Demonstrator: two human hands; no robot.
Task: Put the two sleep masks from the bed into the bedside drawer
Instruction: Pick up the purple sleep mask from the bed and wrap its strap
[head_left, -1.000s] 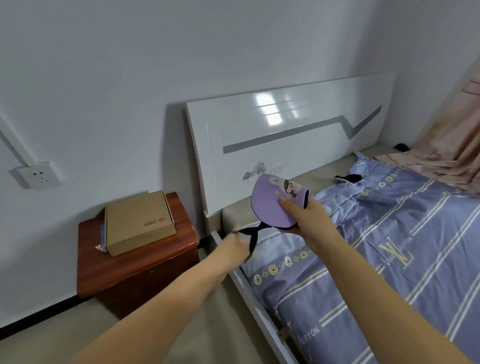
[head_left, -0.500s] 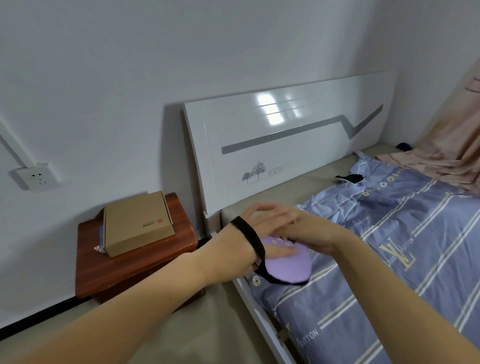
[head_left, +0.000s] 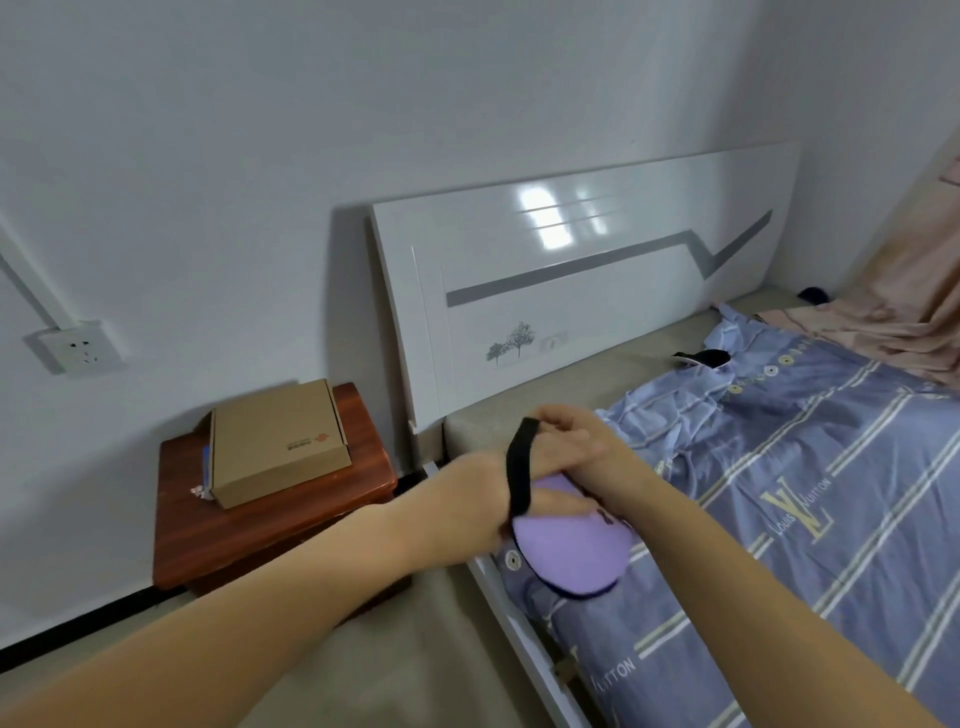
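Observation:
A purple sleep mask (head_left: 571, 551) hangs over the bed's left edge, held between both hands. Its black strap (head_left: 519, 467) runs across the back of my left hand (head_left: 467, 509), whose fingers are under the mask. My right hand (head_left: 587, 447) pinches the strap's upper end and the mask's top edge. A second, black sleep mask (head_left: 701, 357) lies far back on the bed near the headboard. The reddish-brown bedside cabinet (head_left: 270, 519) stands left of the bed; its drawer front is hidden from here.
A cardboard box (head_left: 275, 447) sits on the cabinet top. The white headboard (head_left: 571, 291) leans on the wall, with a wall socket (head_left: 78, 348) at left. A blue striped quilt (head_left: 805, 493) covers the bed, with pink cloth (head_left: 904, 306) at far right. Beige floor lies between bed and cabinet.
The purple mask has come down from chest height to the bed's edge. My left hand has slid through the strap and my right hand now pulls the strap up over it.

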